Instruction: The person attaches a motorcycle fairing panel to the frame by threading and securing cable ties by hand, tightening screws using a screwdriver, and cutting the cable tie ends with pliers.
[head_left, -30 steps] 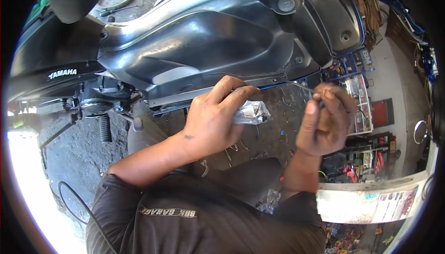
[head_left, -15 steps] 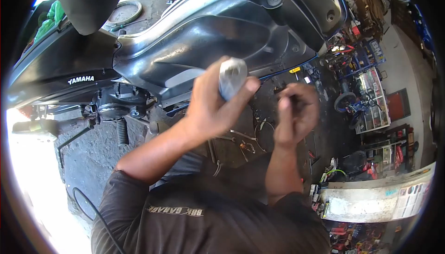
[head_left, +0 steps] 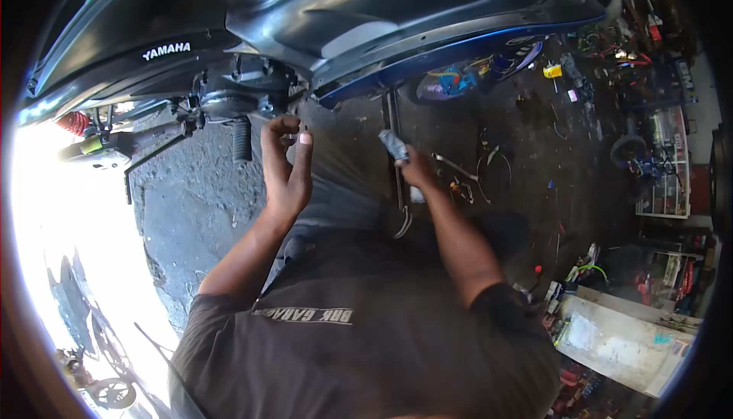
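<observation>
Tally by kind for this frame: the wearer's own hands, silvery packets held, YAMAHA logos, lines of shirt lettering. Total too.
Hands: 2 (left hand, right hand)
Silvery packet in the right hand: 1
YAMAHA logo: 1
Shirt lettering: 1
Total: 5

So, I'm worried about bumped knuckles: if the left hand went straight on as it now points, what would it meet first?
Probably the engine, just above the left hand in the picture, though depth is hard to judge from this one view.
</observation>
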{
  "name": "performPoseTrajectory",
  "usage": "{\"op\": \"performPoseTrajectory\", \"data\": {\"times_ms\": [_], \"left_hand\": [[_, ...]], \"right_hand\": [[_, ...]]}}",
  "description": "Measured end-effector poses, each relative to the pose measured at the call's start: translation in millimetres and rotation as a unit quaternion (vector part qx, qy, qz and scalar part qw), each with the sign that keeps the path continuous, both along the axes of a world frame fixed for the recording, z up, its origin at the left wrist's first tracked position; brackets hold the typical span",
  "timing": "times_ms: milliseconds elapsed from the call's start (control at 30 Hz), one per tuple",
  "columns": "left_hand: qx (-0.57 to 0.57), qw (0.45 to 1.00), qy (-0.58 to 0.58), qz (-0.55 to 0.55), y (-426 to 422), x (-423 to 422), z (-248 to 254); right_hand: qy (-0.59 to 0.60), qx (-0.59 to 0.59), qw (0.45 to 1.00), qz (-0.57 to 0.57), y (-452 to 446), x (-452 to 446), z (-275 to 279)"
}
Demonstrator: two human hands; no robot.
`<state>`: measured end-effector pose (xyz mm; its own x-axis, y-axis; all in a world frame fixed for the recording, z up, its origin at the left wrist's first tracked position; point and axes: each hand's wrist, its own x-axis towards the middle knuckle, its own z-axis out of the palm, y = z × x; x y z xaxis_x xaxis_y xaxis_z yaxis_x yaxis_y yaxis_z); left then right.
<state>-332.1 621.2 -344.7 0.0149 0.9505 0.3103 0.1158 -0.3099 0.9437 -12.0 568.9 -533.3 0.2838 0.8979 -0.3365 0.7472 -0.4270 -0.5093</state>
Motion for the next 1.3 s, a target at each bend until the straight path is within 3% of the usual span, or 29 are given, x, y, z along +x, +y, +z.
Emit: {"op": "performPoseTrajectory", "data": {"times_ms": [67,100,167,267,300,333,400,433,467,533,567,633,767,867,967,1067,1167,1267,1300], "left_hand": [[0.029,0.999,-0.017,0.008,1.5,0.1,25.2],[0.079,0.996,0.025,-0.023,1.7,-0.6,38.2],[0.141,0.987,0.061,-0.048,5.2,2.9,60.6],[0.144,0.984,0.054,-0.091,8.8,10.9,88.1],[0.148,0.984,0.049,-0.089,13.9,17.5,99.3],[0.172,0.979,0.034,-0.109,19.9,27.6,111.5],[0.232,0.964,0.026,-0.128,31.5,48.3,142.9],[0.27,0.954,0.034,-0.127,36.6,60.5,157.4],[0.272,0.953,0.032,-0.126,40.9,75.7,165.6],[0.291,0.95,0.013,-0.112,45.1,100.0,181.4],[0.297,0.948,0.014,-0.109,43.0,105.2,183.7],[0.372,0.917,0.134,-0.057,37.9,115.5,176.5],[0.346,0.931,0.114,0.015,18.1,137.3,151.8],[0.31,0.947,0.08,0.008,14.0,143.7,150.3],[0.274,0.962,0.016,0.006,13.5,143.5,147.6],[0.256,0.967,-0.004,-0.016,19.2,140.8,146.8],[0.247,0.969,-0.007,-0.024,21.5,139.8,153.0],[0.25,0.968,0.009,-0.009,26.6,139.8,157.4],[0.25,0.968,0.009,-0.009,26.6,138.9,161.1]], "right_hand": [[-0.025,-0.028,0.998,0.047,14.3,-19.2,-34.8],[-0.013,0.03,0.996,0.088,18.5,-29.9,-33.7],[0.015,0.118,0.991,0.064,32.6,-54.7,5.1],[0.075,0.19,0.977,0.058,49.1,-66.7,111.5],[0.006,0.371,0.927,0.058,50.2,-65.1,148.8],[-0.061,0.537,0.84,0.056,50.5,-63.8,185.3],[-0.017,0.664,0.746,0.045,54.5,-61.9,253.8],[-0.02,0.664,0.746,0.046,56.2,-60.8,284.4],[-0.094,0.675,0.729,0.069,58.9,-59.5,312.7],[-0.166,0.686,0.702,0.092,60.3,-51.7,326.8],[-0.109,0.683,0.717,0.083,62.9,-45.2,320.8],[-0.047,0.682,0.726,0.08,70.6,-29.7,305.1],[0.154,0.665,0.73,-0.029,62.2,-30.0,315.4],[0.169,0.643,0.744,-0.058,58.5,-42.0,336.4],[0.136,0.625,0.767,-0.052,64.7,-41.1,338.8],[0.057,0.664,0.745,0.02,79.2,-34.4,336.3],[0.134,0.69,0.71,0.035,81.0,-38.8,339.6],[-0.02,0.735,0.675,0.061,72.4,-45.6,359.3],[-0.096,0.709,0.695,0.071,68.5,-45.3,364.2]]}}
